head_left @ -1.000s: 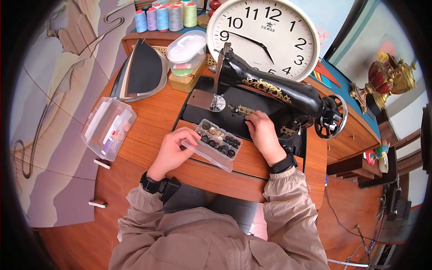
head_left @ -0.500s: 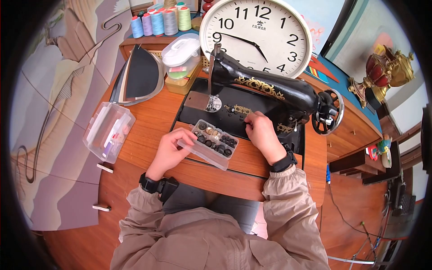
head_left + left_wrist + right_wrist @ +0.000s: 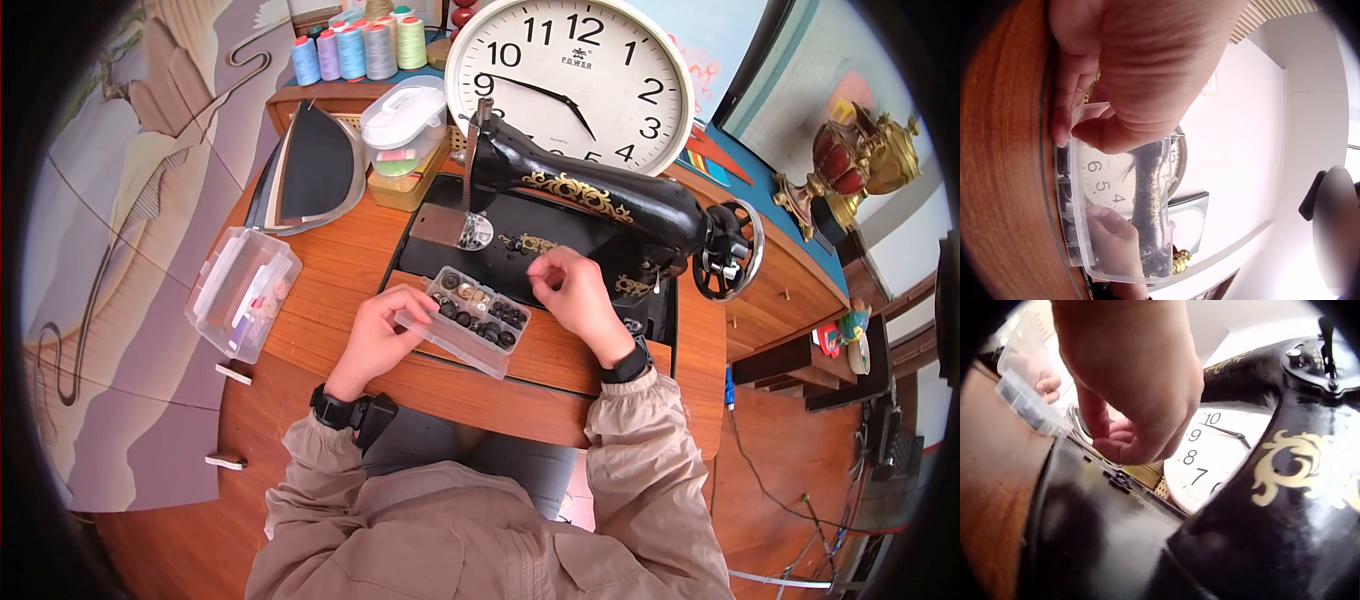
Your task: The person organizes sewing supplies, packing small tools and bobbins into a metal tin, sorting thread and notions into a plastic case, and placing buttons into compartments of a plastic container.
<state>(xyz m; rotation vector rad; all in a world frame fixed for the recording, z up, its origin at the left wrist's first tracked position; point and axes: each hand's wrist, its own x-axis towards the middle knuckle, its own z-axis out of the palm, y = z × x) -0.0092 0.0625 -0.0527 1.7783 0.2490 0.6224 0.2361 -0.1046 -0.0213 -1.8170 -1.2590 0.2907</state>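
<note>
My left hand [image 3: 385,325] pinches the clear lid of a plastic compartment box [image 3: 470,345], thumb on one side and fingers on the other. Black, gold and pale buttons [image 3: 463,318] fill its sections. My right hand [image 3: 572,292] hovers over the black bed of a sewing machine [image 3: 590,190], right of the box. Its thumb and fingertips are drawn together, as the right wrist view also shows; I cannot tell whether something small sits between them. Several small dark buttons [image 3: 515,245] lie on the bed beyond this hand.
At left stands another clear case [image 3: 243,295] with small items inside. Behind it are dark fabric pieces [image 3: 320,170] and a lidded tub [image 3: 403,115] on a yellowish box [image 3: 405,190]. A large clock [image 3: 575,70] leans behind the machine, near several thread spools [image 3: 350,50].
My right hand has drawn back from the machine bed toward the button box. The left hand stays at the lid. The head view has shifted slightly.
</note>
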